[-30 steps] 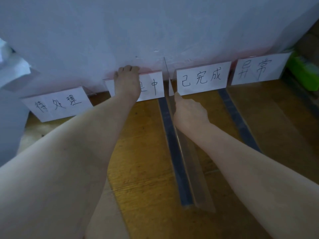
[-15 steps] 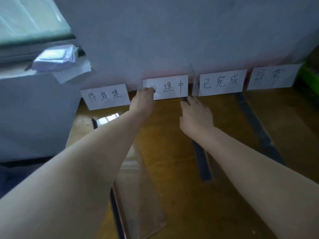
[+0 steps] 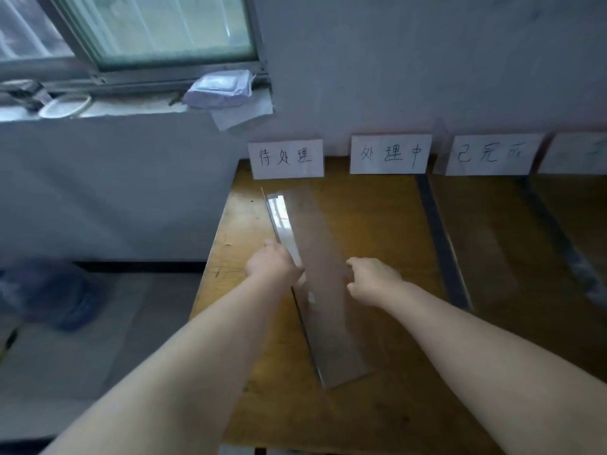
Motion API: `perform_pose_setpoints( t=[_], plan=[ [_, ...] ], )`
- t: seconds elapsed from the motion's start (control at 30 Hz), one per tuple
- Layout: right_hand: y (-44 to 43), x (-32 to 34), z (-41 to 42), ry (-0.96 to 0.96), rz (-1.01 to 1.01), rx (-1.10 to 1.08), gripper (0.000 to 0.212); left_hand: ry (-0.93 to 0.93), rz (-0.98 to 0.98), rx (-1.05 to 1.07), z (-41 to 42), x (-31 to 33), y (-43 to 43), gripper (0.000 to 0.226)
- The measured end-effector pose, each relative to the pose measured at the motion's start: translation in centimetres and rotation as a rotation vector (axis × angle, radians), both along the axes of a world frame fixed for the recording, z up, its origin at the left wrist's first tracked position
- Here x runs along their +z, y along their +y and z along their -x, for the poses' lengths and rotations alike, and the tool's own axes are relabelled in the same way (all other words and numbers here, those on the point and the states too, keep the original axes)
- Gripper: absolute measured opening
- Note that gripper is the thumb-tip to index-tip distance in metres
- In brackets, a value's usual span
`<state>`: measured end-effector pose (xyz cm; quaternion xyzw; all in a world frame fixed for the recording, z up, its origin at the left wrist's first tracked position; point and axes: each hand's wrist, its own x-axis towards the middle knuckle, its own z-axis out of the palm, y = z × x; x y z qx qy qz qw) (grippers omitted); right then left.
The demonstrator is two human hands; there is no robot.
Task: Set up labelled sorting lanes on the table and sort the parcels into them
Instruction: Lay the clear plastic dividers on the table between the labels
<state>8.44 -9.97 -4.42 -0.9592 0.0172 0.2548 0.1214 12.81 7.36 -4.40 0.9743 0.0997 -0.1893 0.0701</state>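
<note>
Grey wall (image 3: 427, 60) and a window (image 3: 157, 27) ahead, wooden table (image 3: 377, 218) below me. One clear plastic sheet (image 3: 315, 231) is on its left part, far end just short of the leftmost label. My left hand (image 3: 272, 266) curls round its left edge and my right hand (image 3: 372, 280) round its right. I count four paper labels (image 3: 287, 157) and two dark strips (image 3: 437, 231).

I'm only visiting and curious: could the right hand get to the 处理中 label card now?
Probably yes, once it lets go of the clear divider: from the right hand to the 处理中 label card there is only open wooden table.
</note>
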Motion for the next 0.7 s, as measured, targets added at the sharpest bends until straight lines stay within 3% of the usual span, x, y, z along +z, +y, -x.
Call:
perform_pose_setpoints(
  t=[0.07,0.13,0.23,0.4,0.53,0.7],
  plan=[
    [0.9,-0.7,0.5,0.011,-0.007,-0.02,0.047,0.072,0.155,0.109,1.1,-1.5,0.7,0.061],
    [1.4,-1.2,1.0,0.01,-0.012,-0.059,0.049,0.065,0.324,0.181,1.9,-2.2,1.2,0.034],
    [1.7,-1.5,1.5,-0.035,-0.055,-0.157,0.054,0.051,0.415,0.187,2.5,-2.3,1.8,0.008],
    [3.3,-0.8,1.4,-0.147,-0.199,-0.355,0.054,0.168,0.489,0.18,3.4,-1.8,3.1,0.017],
    [4.1,0.4,1.2,-0.197,-0.25,-0.389,0.041,0.119,0.378,0.111,3.0,-1.3,4.2,0.023],
    [4.1,0.5,0.2,-0.154,-0.387,-0.459,0.026,0.114,0.426,0.116,2.7,-1.2,4.4,0.033]
  ],
)
